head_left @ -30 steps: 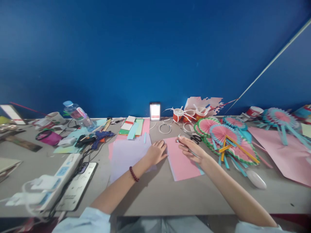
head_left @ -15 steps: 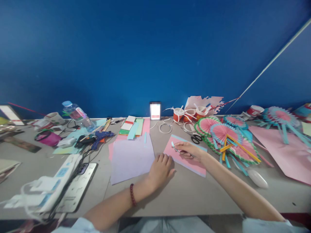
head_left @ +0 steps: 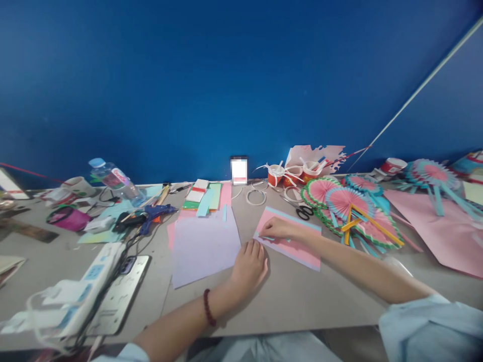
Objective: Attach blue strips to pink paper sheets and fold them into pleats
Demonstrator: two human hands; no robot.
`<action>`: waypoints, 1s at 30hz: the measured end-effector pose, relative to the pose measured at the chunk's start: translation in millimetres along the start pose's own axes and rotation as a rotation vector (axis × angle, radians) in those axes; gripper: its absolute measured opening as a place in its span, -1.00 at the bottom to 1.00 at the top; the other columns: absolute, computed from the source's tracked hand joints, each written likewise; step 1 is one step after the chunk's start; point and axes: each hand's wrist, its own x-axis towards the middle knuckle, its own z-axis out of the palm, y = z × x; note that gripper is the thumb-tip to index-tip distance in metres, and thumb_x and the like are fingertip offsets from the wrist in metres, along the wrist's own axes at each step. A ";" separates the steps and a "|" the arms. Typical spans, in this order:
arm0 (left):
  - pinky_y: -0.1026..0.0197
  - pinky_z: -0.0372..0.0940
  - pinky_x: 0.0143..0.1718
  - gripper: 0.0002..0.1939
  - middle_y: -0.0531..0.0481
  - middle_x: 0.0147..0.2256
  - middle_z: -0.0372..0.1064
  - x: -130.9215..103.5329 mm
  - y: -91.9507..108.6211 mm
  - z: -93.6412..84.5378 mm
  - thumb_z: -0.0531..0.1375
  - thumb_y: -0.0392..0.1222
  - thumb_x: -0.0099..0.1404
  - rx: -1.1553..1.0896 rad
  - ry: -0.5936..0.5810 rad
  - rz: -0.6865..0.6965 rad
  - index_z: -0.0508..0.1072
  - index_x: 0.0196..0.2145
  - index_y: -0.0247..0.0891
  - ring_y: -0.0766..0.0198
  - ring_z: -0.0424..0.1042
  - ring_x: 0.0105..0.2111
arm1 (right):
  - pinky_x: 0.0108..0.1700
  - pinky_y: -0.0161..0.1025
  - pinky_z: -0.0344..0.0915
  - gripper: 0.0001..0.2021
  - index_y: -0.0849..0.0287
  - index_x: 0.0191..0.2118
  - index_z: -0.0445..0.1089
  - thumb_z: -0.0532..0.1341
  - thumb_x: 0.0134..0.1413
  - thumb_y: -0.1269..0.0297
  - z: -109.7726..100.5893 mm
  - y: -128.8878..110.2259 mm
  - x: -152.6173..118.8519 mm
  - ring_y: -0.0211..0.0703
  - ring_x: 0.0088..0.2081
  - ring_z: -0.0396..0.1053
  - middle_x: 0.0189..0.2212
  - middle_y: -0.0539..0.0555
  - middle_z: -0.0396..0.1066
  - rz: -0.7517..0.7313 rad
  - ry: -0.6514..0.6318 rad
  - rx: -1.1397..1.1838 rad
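My left hand [head_left: 249, 260] lies palm down on the grey table, fingers stretched out together, with the fingertips at the lower left corner of the pink paper sheet [head_left: 305, 251]. This sheet has a light blue band on its far edge and a lilac one on its near edge. My right hand [head_left: 278, 229] is over the sheet's left part, its fingers pinched close to the surface. Bits of a light blue paper strip [head_left: 270, 239] show under the fingers; the rest is hidden by the hand. Left of my hands lies a lilac sheet [head_left: 206, 249].
Black-handled scissors [head_left: 304, 212] and folded paper fans [head_left: 349, 206] lie to the right. Red cups [head_left: 292, 176] stand by the blue wall. At left are a power strip [head_left: 92, 286], a phone [head_left: 123, 296], a blue glue gun [head_left: 156, 213] and a tilted bottle [head_left: 118, 181].
My right hand has moved left and down over the pink sheet, lowering the light blue strip towards its left edge. My left hand has stayed nearly in place.
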 end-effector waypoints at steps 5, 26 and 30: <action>0.00 0.27 -0.06 -0.63 -0.32 -0.07 0.36 -2.0 -2.2 -1.0 0.03 -0.27 0.24 0.023 0.010 0.013 0.31 -0.02 -0.48 0.00 0.34 -0.04 | -0.70 -0.40 -0.02 -0.78 0.22 -0.67 0.35 0.28 -0.22 0.21 5.3 -8.0 4.9 -0.31 -0.68 0.19 -0.77 -0.02 0.25 0.052 0.020 -0.159; 0.02 0.28 -0.07 -0.62 -0.29 -0.08 0.36 -2.4 -4.2 4.5 0.04 -0.29 0.21 -0.002 0.070 0.020 0.29 -0.02 -0.46 0.00 0.32 -0.02 | -0.61 -0.42 0.08 -0.77 0.27 -0.65 0.28 0.23 -0.16 0.26 12.7 -37.6 -7.0 -0.38 -0.67 0.16 -0.76 -0.07 0.18 0.172 0.023 -0.281; 0.01 0.27 -0.06 -0.62 -0.31 -0.07 0.35 -3.0 -4.4 5.6 0.04 -0.29 0.22 -0.017 0.065 0.013 0.29 -0.01 -0.47 0.00 0.30 0.00 | -0.62 -0.42 0.07 -0.79 0.27 -0.65 0.29 0.22 -0.15 0.28 13.5 -40.1 -7.6 -0.38 -0.68 0.14 -0.75 -0.06 0.20 0.213 0.028 -0.288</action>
